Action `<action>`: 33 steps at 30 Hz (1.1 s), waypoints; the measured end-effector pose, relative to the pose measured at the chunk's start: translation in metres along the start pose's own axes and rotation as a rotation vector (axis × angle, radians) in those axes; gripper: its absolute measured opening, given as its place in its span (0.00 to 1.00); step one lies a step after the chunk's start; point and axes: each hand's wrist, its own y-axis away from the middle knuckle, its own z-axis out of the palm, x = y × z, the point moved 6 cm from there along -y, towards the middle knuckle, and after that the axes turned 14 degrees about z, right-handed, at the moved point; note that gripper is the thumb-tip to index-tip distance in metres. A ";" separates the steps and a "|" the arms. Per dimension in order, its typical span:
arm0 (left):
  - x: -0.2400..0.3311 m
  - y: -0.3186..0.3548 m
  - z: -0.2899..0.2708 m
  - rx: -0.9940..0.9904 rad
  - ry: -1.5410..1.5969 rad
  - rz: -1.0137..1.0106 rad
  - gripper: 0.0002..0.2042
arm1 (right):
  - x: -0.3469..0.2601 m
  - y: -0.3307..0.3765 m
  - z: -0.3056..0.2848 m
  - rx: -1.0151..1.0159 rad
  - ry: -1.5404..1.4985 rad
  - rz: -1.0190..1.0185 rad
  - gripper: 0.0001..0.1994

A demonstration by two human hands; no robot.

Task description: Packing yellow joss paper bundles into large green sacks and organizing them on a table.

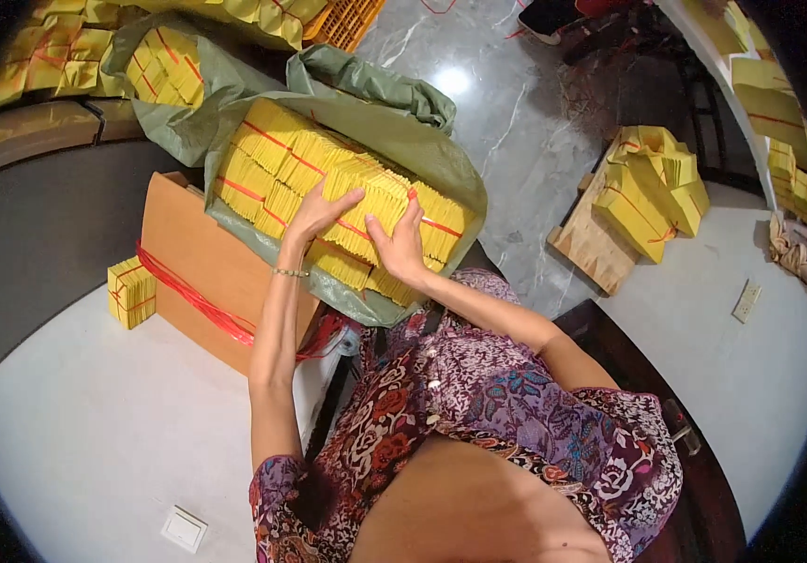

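Observation:
A large green woven sack (464,183) stands with its mouth wide, packed with rows of yellow folded-paper bundles (267,141) tied with red string. Inside it, my left hand (319,214) grips one end of a bundle of yellow folded paper (366,186), thumb laid along the top. At the bundle's other end my right hand (399,244) presses in from the near right side, its thumb and a red-tipped finger showing. The bundle lies among the others, level with the top layer. Some fingers of both hands are hidden between the bundles.
Beside the sack leans a brown board (206,272) with red string strands (197,305). A small yellow bundle (131,293) stands left of it. Another sack holding bundles (167,68) is at the far left. More yellow packets (652,192) rest by a wooden board (595,230); an orange crate (345,23) stands behind.

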 end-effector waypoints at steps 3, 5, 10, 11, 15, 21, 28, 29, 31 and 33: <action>0.007 0.002 0.003 -0.001 -0.046 -0.008 0.28 | 0.002 0.003 -0.001 0.019 0.017 -0.003 0.45; 0.009 0.001 0.000 0.007 -0.102 -0.010 0.28 | 0.000 0.001 0.000 0.015 0.028 0.003 0.44; 0.007 -0.005 -0.002 0.012 -0.184 -0.086 0.30 | 0.003 -0.012 -0.002 0.006 0.017 -0.020 0.44; 0.008 -0.007 0.000 0.008 -0.181 -0.086 0.30 | 0.004 -0.012 -0.003 0.011 0.026 -0.037 0.44; -0.003 -0.004 0.000 0.030 -0.144 -0.063 0.32 | 0.003 -0.006 -0.004 0.095 0.170 -0.108 0.44; -0.014 -0.017 -0.005 0.022 -0.129 -0.104 0.34 | 0.001 -0.019 0.000 0.136 0.193 -0.120 0.43; -0.001 -0.015 -0.003 -0.044 -0.270 -0.156 0.38 | 0.009 -0.018 -0.007 0.145 0.225 -0.131 0.44; 0.001 -0.015 -0.002 -0.067 -0.322 -0.182 0.39 | 0.008 -0.016 -0.009 0.163 0.213 -0.183 0.43; -0.011 -0.010 -0.006 -0.051 -0.298 -0.146 0.40 | 0.006 -0.012 0.000 0.162 0.224 -0.208 0.42; -0.017 -0.012 -0.005 -0.048 -0.272 -0.106 0.41 | 0.008 -0.016 0.002 0.171 0.236 -0.225 0.42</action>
